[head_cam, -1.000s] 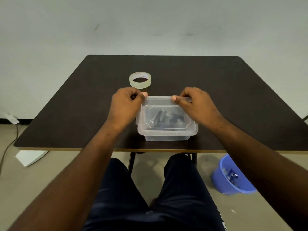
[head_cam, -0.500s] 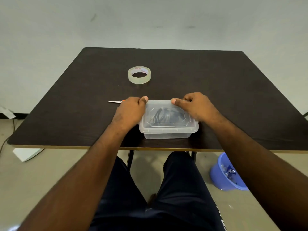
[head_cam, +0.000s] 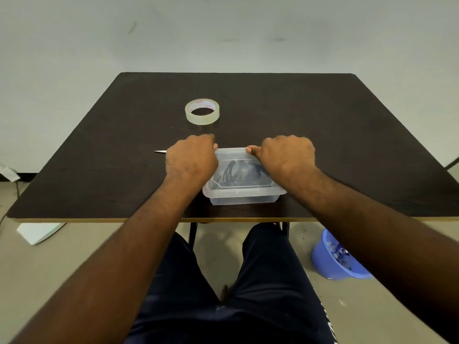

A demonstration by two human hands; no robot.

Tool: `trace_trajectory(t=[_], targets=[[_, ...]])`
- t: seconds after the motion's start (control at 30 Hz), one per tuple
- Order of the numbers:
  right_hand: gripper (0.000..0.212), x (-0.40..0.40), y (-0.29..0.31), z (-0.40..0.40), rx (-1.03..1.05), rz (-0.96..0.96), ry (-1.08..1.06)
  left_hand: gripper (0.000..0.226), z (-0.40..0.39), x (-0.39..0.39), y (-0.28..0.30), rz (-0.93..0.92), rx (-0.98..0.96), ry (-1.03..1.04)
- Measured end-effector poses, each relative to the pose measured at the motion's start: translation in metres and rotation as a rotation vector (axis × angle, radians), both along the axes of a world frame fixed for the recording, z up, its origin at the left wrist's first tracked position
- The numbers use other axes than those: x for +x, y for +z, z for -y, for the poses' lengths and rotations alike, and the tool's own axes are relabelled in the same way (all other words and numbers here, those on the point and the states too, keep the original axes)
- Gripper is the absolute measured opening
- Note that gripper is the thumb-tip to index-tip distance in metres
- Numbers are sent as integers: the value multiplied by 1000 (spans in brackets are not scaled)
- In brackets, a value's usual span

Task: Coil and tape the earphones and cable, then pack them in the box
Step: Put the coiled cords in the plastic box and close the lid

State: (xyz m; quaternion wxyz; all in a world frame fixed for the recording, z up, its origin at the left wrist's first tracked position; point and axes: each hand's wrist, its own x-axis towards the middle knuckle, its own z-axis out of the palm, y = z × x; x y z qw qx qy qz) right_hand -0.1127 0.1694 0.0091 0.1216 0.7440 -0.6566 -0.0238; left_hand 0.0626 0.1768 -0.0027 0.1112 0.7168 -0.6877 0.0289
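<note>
A clear plastic box with its lid on stands near the front edge of the dark table. Dark coiled earphones and cable show through the lid. My left hand grips the box's far left corner, thumb on the lid. At the far right part of the lid, my right hand holds on with curled fingers and its thumb pressed on top.
A roll of clear tape lies beyond the box. The metal tip of scissors pokes out left of my left hand. On the floor at the right stands a blue bucket, and a white object lies at the left.
The lid was tilted up a second ago; it now lies flat on the box. Both hands stay at the far corners, shifted slightly as the view moved.
</note>
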Motion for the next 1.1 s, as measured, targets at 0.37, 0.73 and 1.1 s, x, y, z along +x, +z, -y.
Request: trace_trajectory(t=[0.37, 0.73, 1.1], targets=[[56, 1, 5, 2, -25, 158, -4, 24, -8, -2, 6, -50, -2, 23], [46, -32, -29, -36, 49, 1667, -19, 21, -12, 23, 0, -729, -1, 69], [73, -98, -15, 44, -63, 1370, 155, 7, 86, -55, 19, -1333, 11, -76]])
